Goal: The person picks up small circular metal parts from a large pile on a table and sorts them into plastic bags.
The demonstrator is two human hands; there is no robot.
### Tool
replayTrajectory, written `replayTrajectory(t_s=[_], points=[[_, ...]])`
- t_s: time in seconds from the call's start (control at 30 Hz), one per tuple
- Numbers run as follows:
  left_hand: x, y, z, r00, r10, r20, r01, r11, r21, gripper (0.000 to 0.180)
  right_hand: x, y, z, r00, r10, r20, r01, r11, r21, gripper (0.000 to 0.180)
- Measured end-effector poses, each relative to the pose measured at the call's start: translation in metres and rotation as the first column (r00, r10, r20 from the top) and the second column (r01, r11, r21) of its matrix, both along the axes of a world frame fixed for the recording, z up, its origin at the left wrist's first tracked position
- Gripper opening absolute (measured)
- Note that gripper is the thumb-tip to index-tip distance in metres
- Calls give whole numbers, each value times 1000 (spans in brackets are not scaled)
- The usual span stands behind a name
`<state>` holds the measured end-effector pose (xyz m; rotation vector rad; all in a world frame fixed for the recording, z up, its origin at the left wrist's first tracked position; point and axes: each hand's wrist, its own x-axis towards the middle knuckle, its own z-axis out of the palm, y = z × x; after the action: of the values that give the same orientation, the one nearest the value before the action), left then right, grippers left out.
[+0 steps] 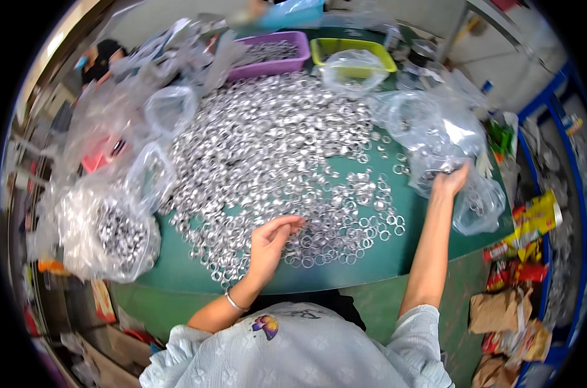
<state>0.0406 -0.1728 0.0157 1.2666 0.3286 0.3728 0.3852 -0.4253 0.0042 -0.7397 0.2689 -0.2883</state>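
Note:
A wide heap of small silvery metal rings [261,136] covers much of the green table. My left hand [272,240], with a bangle at its wrist, hovers at the heap's near side. Its thumb and fingers are pressed together at the tips; anything between them is too small to make out. Over at the right, my right hand [452,181] reaches to a clear plastic bag [429,123] with rings inside. Its fingertips are partly hidden by the bag, so their grip does not show. A smaller clear bag [478,205] with some rings lies beside that hand.
At the back stand a purple basin [300,44] of metal parts and a yellow-green basin [389,57] with a plastic bag over its rim. A filled clear bag [122,236] sits at the left edge. A blue rack [552,123] stands at right.

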Motion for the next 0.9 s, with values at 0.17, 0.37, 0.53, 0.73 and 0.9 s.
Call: replayTrajectory(t_s=[0.17, 0.37, 0.53, 0.73, 0.9], points=[[-7, 42, -5, 999, 17, -44, -3, 953, 304, 21, 4, 8, -32, 996, 71, 46, -37, 857, -513, 47], [-17, 50, 2, 982, 93, -163, 109, 427, 898, 41, -148, 39, -7, 954, 291, 73, 15, 197, -980, 53], [-32, 17, -16, 931, -4, -365, 359, 193, 913, 51, -240, 83, 6, 535, 842, -73, 130, -168, -977, 48], [-61, 22, -18, 935, 98, -342, 317, 203, 926, 52, -262, 102, -11, 435, 869, -236, 271, -377, -886, 55], [-104, 35, -27, 896, 257, -362, 326, 172, 930, 64, -248, 93, -22, 469, 862, -194, 330, -375, -866, 53]])
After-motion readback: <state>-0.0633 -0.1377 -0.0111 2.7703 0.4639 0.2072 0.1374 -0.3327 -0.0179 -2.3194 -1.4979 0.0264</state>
